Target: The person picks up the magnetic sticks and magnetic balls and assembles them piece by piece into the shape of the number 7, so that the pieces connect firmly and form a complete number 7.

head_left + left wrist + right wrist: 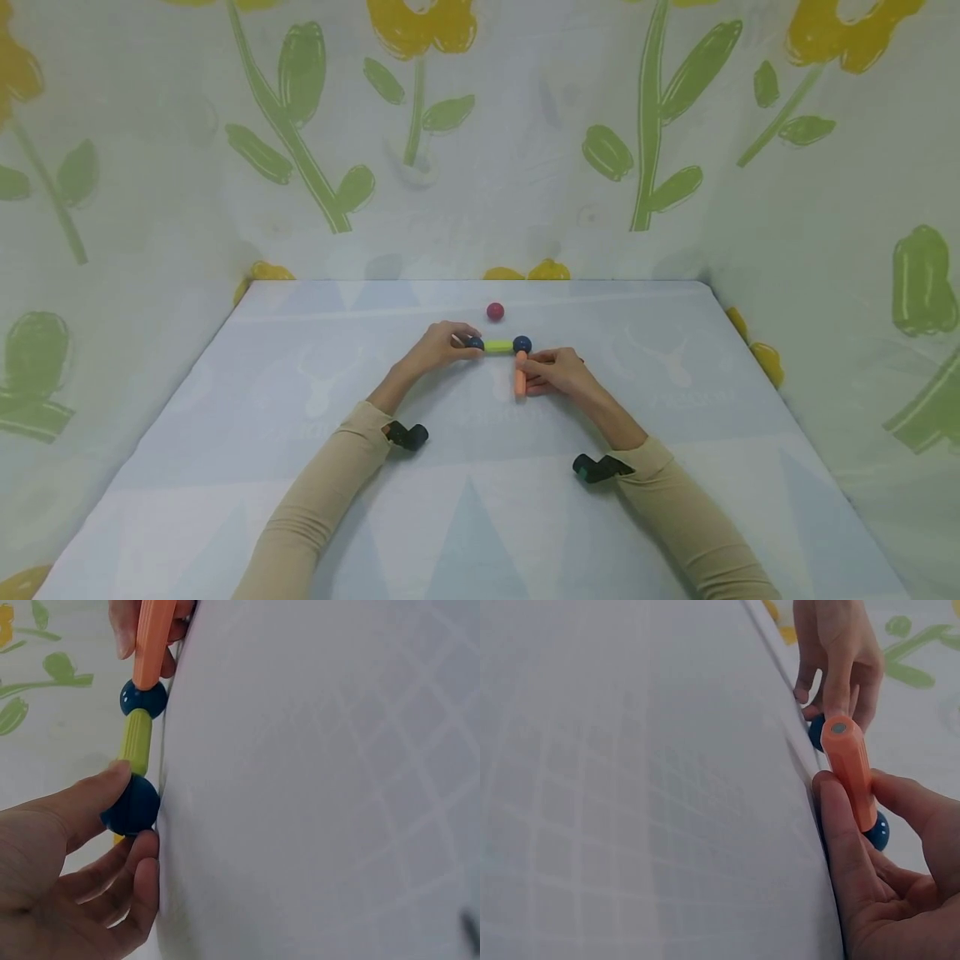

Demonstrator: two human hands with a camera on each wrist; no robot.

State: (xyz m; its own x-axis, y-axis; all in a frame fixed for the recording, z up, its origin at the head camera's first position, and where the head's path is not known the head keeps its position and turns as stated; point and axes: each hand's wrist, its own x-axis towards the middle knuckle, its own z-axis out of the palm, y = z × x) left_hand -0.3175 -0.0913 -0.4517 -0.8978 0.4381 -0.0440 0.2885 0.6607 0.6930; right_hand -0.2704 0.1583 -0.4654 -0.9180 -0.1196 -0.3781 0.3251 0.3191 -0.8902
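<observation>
My left hand point(442, 343) grips a dark blue ball point(133, 806) between thumb and fingers. A short yellow-green rod point(498, 346) joins this ball to a second dark blue ball point(522, 344) on its right. From that second ball an orange rod point(520, 377) extends toward the near side. My right hand point(562, 372) pinches the orange rod between thumb and fingers. In the right wrist view, the rod's free end shows a small grey metal disc point(838, 728). A bit of yellow point(118, 838) peeks out under the left ball, mostly hidden by the fingers.
A dark red ball point(495, 312) lies on the pale patterned tabletop point(465, 467), just beyond the joined pieces. Flower-printed cloth point(510, 192) stands behind the table's back edge and at both sides. Dark devices are strapped at both wrists.
</observation>
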